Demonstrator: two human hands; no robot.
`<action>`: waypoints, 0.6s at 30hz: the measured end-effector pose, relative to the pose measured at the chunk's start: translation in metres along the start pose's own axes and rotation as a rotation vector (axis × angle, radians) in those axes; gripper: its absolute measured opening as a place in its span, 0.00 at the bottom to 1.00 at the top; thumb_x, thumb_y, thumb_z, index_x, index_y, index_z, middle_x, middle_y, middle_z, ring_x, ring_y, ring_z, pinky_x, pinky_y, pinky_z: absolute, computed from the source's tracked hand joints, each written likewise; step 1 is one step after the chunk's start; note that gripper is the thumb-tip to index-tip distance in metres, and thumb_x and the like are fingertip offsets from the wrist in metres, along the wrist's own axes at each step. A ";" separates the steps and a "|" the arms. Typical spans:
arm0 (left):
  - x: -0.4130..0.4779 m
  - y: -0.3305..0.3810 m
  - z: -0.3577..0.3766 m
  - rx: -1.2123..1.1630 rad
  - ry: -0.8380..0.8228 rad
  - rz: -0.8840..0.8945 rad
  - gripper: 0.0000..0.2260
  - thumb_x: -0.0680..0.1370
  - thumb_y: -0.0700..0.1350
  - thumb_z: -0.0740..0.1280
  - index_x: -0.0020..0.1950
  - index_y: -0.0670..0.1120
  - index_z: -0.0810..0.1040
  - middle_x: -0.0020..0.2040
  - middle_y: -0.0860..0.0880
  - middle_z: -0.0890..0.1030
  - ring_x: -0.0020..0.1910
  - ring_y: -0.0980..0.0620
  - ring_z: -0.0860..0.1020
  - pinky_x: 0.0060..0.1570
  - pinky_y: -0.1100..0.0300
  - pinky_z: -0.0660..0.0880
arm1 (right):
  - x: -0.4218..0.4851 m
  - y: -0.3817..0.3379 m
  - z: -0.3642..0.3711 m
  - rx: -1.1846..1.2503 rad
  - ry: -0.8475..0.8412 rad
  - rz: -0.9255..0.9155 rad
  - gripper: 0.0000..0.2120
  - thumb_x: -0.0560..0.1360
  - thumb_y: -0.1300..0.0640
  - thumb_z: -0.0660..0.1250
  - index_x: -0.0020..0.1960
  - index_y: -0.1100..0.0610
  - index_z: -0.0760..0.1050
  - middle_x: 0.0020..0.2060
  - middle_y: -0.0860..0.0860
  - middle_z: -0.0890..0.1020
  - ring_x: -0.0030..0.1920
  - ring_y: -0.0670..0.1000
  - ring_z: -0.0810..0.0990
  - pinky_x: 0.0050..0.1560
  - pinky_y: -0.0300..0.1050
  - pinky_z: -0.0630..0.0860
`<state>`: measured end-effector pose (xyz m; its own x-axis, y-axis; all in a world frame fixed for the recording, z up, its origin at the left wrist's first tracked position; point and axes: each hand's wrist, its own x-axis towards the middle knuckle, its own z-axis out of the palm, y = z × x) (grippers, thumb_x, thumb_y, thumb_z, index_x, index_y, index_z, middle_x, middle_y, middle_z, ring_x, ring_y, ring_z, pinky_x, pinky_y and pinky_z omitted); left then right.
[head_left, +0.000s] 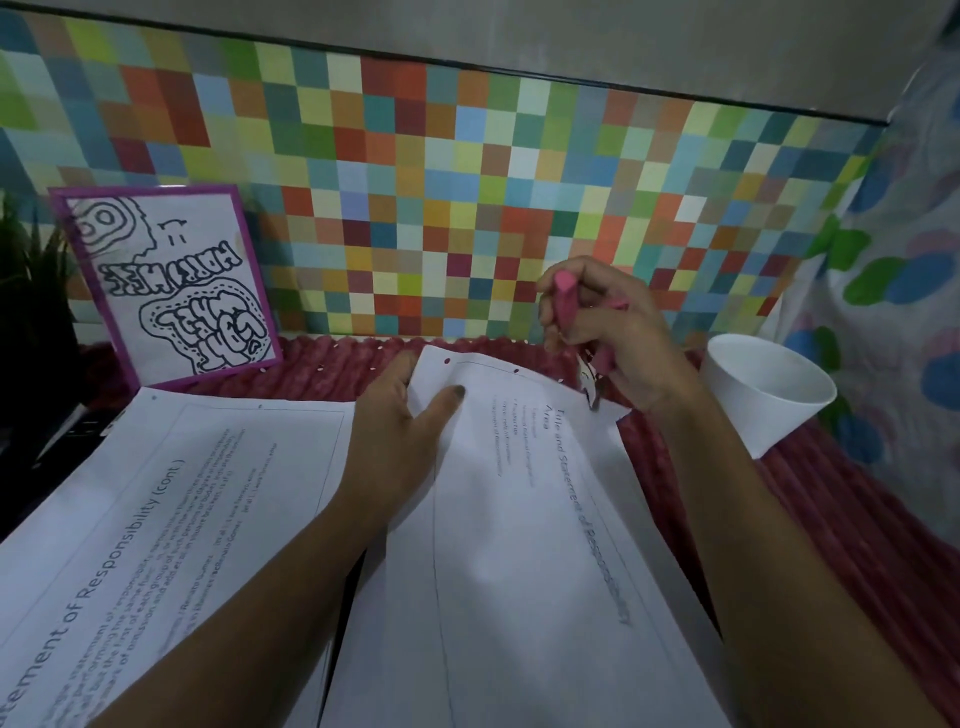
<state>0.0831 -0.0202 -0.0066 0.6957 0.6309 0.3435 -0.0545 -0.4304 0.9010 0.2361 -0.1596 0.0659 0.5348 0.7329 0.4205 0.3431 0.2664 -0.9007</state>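
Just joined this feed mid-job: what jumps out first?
The multicoloured checkered back wall grabs the eye first, with a purple-framed drawing leaning on it at left. At centre, the right hand grips a pink hole punch at the top edge of a printed sheet that the left hand holds; a white cup sits at right.

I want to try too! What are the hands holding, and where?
The right hand grips a pink hole punch by its handles; the left hand pinches the paper near its top edge.

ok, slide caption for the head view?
Left hand holds a printed sheet while right hand grips a pink hole punch at its edge.
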 end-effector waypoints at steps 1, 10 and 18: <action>0.003 -0.004 -0.002 0.008 0.008 -0.024 0.13 0.76 0.48 0.69 0.59 0.47 0.77 0.52 0.52 0.82 0.51 0.51 0.80 0.54 0.46 0.78 | 0.000 -0.002 -0.002 0.054 -0.004 -0.003 0.18 0.63 0.74 0.59 0.49 0.61 0.76 0.38 0.58 0.77 0.35 0.55 0.76 0.36 0.46 0.75; 0.008 -0.004 -0.008 -0.123 -0.082 -0.022 0.11 0.76 0.43 0.70 0.59 0.47 0.77 0.52 0.56 0.84 0.52 0.53 0.81 0.53 0.53 0.79 | 0.001 -0.015 -0.026 0.427 0.531 -0.103 0.13 0.67 0.68 0.56 0.47 0.60 0.73 0.34 0.56 0.75 0.31 0.54 0.73 0.33 0.44 0.71; 0.002 0.000 -0.004 -0.104 -0.108 0.038 0.18 0.76 0.46 0.69 0.65 0.50 0.74 0.58 0.60 0.80 0.58 0.60 0.78 0.59 0.60 0.75 | -0.005 -0.018 -0.034 0.557 0.600 0.088 0.09 0.71 0.65 0.55 0.50 0.61 0.70 0.33 0.55 0.74 0.29 0.52 0.72 0.31 0.41 0.69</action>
<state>0.0819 -0.0164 -0.0047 0.7643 0.5399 0.3527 -0.1524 -0.3802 0.9123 0.2534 -0.1897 0.0841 0.9179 0.3482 0.1901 -0.0685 0.6112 -0.7885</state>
